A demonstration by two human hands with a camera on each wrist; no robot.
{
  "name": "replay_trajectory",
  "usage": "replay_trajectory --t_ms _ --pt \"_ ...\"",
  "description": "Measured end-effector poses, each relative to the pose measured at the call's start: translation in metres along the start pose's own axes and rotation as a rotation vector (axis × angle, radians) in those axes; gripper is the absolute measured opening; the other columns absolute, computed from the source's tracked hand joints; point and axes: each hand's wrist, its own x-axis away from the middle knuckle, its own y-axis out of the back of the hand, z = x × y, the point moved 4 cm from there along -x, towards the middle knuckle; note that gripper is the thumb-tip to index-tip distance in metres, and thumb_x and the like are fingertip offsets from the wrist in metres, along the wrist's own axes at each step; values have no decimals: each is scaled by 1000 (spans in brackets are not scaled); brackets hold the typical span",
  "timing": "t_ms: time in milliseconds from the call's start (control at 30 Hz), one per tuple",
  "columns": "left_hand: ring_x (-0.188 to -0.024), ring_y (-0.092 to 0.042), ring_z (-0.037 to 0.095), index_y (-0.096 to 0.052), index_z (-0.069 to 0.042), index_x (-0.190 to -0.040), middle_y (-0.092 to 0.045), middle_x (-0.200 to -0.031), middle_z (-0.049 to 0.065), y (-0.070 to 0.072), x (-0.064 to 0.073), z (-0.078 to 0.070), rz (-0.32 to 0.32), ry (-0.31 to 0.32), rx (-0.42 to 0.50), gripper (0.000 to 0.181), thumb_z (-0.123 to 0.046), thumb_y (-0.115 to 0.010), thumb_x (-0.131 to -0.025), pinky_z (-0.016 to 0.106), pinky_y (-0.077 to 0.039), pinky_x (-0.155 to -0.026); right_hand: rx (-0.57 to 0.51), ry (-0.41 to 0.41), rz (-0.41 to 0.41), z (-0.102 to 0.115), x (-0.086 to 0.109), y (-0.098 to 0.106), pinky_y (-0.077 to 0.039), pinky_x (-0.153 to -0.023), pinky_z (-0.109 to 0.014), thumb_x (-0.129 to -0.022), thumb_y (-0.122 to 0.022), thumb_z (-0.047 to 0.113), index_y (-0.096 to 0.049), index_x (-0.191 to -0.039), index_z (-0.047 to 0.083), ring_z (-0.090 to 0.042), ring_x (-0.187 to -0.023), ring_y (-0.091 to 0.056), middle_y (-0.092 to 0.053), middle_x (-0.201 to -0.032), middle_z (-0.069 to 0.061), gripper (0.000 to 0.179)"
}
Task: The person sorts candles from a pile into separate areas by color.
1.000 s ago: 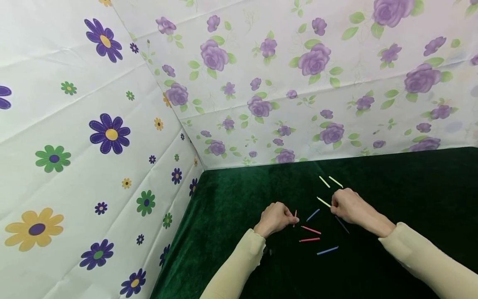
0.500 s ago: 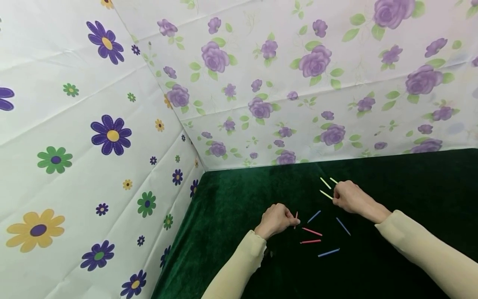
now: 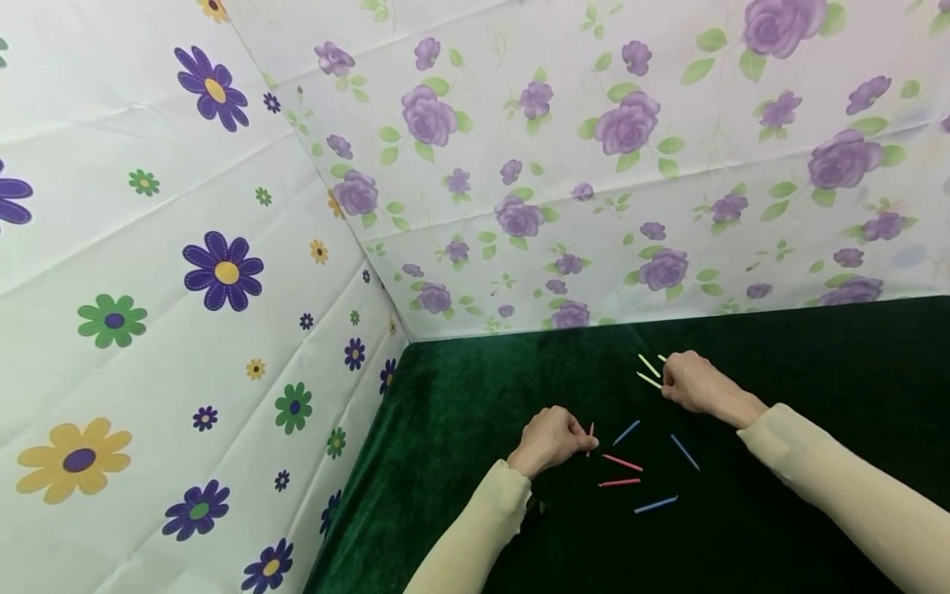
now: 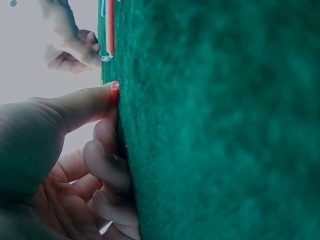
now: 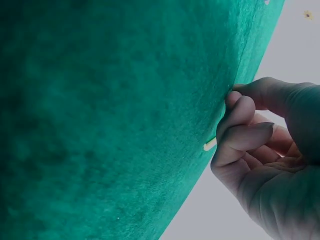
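Note:
Thin candles in pink, blue and yellow lie on a dark green cloth. My left hand [image 3: 545, 437] pinches a pink candle [image 3: 591, 430] between thumb and fingers, close over the cloth; in the left wrist view its red end [image 4: 115, 85] shows at the thumb tip. Two more pink candles, [image 3: 622, 462] and a lower pink candle [image 3: 619, 483], lie to its right. My right hand [image 3: 698, 384] pinches the end of a yellow candle [image 3: 648, 379]. Another yellow candle [image 3: 647, 365] lies beside that one. A third yellow candle [image 3: 660, 358] is mostly hidden behind the right hand's fingers.
Three blue candles lie apart: one blue candle [image 3: 627, 432] by the pink ones, a second blue candle [image 3: 685, 452] below the right hand, a third blue candle [image 3: 656, 504] nearest me. Flower-printed sheets [image 3: 475, 198] rise behind and left of the green cloth [image 3: 460, 388].
My right hand has moved away from me, shifting the yellow candle up towards the other two yellow ones. The left hand stays at its pink candle.

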Motion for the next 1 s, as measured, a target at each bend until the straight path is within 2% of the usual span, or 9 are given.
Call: replay_trajectory --t_ms 300,667,1000 --pt "-61 -49 10 -80 -25 -68 -66 -73 -11 0 -2 0 -1 2 0 33 -42 -83 -97 27 -38 -58 4 -4 -10 -3 -6 1 -47 -58 -31 -96 -73 4 -76 -73 9 -13 -59 -55 -62 -66 0 23" --pt "-62 -49 10 -80 -25 -68 -66 -71 -10 1 -1 0 4 4 -10 34 -42 -84 -97 27 -38 -58 -20 -50 -27 -6 -3 -2 -49 -60 -32 -96 -74 7 -79 -85 3 -15 -64 -60 -69 -75 -4 13" --pt "-61 -49 10 -80 -25 -67 -65 -71 -10 -1 -2 1 4 2 -9 34 -42 -84 -97 28 -38 -57 -36 -65 -18 -4 2 -3 -49 -59 -32 -98 -77 13 -78 -86 3 -16 -65 -61 -69 -78 -7 16"
